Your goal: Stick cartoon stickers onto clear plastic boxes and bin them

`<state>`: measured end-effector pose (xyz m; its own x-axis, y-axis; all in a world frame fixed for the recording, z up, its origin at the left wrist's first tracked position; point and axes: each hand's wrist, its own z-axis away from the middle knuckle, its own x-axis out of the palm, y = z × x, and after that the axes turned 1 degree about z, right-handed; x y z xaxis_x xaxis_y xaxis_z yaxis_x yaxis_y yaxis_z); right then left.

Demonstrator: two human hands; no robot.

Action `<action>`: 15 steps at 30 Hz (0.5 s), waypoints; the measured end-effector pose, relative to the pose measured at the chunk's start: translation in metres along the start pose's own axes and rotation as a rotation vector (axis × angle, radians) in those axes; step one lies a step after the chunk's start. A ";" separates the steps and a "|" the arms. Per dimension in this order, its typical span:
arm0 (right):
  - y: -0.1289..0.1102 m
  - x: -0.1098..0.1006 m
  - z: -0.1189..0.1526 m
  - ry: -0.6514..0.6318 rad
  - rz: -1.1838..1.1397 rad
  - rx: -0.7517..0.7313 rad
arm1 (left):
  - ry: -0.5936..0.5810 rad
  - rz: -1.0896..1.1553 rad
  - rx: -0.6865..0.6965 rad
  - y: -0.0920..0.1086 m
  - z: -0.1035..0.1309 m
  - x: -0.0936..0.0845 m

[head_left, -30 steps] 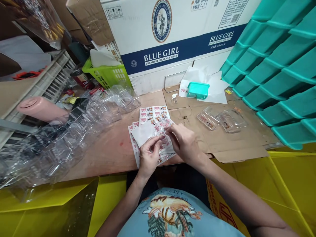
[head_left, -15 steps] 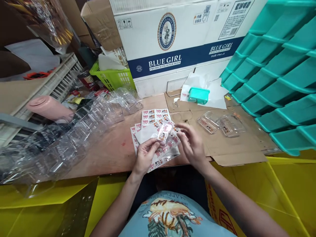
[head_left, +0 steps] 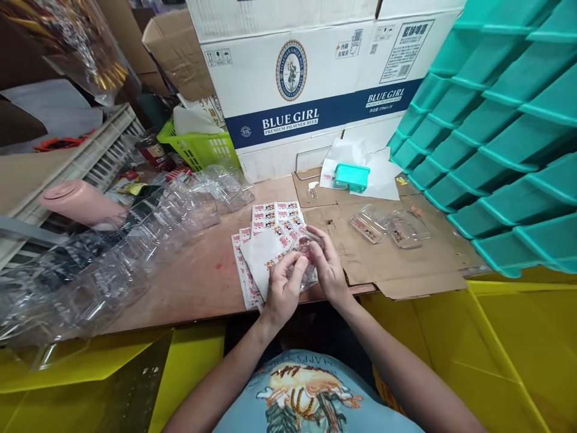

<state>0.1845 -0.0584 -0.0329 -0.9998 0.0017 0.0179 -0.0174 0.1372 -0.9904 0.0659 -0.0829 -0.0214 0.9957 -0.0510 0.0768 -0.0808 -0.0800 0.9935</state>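
Over the sticker sheets, a small clear plastic box [head_left: 312, 239] with a printed sticker on it is gripped between my two hands. My left hand [head_left: 285, 281] is closed on its near left side, the thumb pressed close to the sticker. On the right side, the fingers of my right hand [head_left: 330, 264] wrap around the box, partly hiding it. Under and behind them lie sheets of pink and orange cartoon stickers [head_left: 265, 215], with a blank white sheet [head_left: 256, 257] across them. Two clear boxes with stickers, one left [head_left: 368, 224] and one right [head_left: 408, 230], rest on flattened cardboard [head_left: 406, 264].
A long nested row of clear plastic boxes [head_left: 112, 273] runs along the left. Stacked teal containers [head_left: 509, 132] rise at the right. Behind are a white beer carton [head_left: 333, 78], a green basket [head_left: 202, 150] and a teal box [head_left: 351, 176] on white paper. A pink bottle [head_left: 81, 201] lies left.
My right hand has moved left and closed on the clear box, which my left hand alone was holding. The view has shifted slightly to the right.
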 end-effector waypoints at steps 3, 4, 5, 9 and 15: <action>0.004 0.003 0.009 0.029 0.106 -0.076 | 0.061 -0.071 0.042 -0.010 0.002 0.005; 0.005 0.004 0.011 0.030 0.154 -0.114 | 0.105 -0.096 0.054 -0.014 0.002 0.008; 0.004 0.004 0.013 0.030 0.205 -0.155 | 0.141 -0.125 0.068 -0.016 0.001 0.010; -0.014 -0.029 -0.012 0.145 0.441 -0.371 | 0.024 -0.320 0.276 -0.017 -0.012 0.006; -0.048 -0.170 -0.115 0.398 0.985 -0.476 | 0.112 -0.938 0.177 -0.021 -0.073 -0.063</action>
<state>0.3561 0.0490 0.0273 -0.5065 0.6141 -0.6052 0.8541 0.2611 -0.4498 0.0083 -0.0048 -0.0412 0.6565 0.2048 -0.7260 0.7543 -0.1898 0.6285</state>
